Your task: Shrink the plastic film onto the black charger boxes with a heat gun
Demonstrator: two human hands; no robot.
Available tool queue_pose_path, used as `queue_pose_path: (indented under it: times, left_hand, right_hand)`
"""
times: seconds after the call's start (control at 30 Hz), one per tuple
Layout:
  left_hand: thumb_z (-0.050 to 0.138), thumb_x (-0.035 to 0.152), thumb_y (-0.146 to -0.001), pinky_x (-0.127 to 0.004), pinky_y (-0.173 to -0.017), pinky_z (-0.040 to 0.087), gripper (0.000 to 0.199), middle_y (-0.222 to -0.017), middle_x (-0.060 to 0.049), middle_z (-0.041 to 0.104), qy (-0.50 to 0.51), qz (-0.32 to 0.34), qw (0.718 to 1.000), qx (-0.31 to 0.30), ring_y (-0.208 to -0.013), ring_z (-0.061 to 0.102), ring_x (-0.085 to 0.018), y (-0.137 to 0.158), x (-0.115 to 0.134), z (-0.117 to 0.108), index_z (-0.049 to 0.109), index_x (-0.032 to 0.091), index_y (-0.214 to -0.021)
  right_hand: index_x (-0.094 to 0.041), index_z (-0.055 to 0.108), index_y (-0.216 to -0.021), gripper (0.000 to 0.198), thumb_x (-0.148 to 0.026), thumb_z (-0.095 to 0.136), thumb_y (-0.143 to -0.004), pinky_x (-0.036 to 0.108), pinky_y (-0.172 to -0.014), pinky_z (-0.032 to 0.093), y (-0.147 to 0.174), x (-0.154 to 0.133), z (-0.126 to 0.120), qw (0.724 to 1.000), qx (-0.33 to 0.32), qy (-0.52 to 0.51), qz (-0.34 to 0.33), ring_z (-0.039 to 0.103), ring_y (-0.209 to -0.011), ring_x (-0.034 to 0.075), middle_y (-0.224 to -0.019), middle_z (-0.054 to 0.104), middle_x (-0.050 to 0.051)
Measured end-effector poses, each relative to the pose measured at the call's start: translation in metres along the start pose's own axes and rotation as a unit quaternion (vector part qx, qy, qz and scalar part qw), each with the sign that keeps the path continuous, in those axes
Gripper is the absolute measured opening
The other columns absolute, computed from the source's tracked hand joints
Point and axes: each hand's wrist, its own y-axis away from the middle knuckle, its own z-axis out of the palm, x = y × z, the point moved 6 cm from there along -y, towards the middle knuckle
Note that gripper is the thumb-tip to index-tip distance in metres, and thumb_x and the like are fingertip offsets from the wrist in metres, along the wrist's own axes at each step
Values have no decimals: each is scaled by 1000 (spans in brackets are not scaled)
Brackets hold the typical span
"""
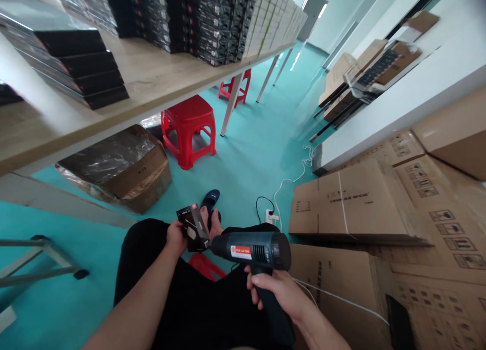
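My left hand [177,237] grips a small black product box [193,227] by its left side, above my lap. The box has printing and a red mark on its top edge. My right hand [273,287] is wrapped around the handle of a dark heat gun [252,249] with a red and white label. The gun lies level and its nozzle points left at the lower right part of the box, very close to it. I cannot tell whether nozzle and box touch.
On the left, a wooden table [152,81] bears stacks of black wrapped boxes [212,23] and white boxes [271,21]. A red stool [189,127] and an open carton [132,172] stand below. Large cartons [341,198] line the right. A power strip [270,217] with cords lies on the floor.
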Motion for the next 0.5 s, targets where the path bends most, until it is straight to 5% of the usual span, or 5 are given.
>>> queue_pose_path:
  times: [0.2,0.33,0.5]
  left_hand:
    - [44,15,-59,-31,-53,51,13,-57,-3,57,-6,13,1000,-13,-51,56,-18,-3,0,1,56,16,-66]
    - [44,17,-64,-29,-52,50,12,-57,-4,58,-32,13,999,-35,-52,58,-18,2,-1,5,56,16,-66]
    - [44,24,-75,-31,-48,50,20,-57,-6,60,-78,-33,993,-80,-50,59,-20,19,-3,17,61,13,-73]
  right_hand:
    - [-13,65,-98,27,-27,63,-74,26,-51,47,3,1,1,1000,6,0,-8,58,-56,13,-77,63,5]
    - [-13,65,-99,29,-26,64,-73,26,-50,46,7,0,-2,998,-55,12,20,60,-58,15,-79,64,5]
    - [-13,64,-99,27,-29,62,-76,27,-52,48,-10,-29,-17,999,-1,28,-33,60,-59,15,-78,65,6]
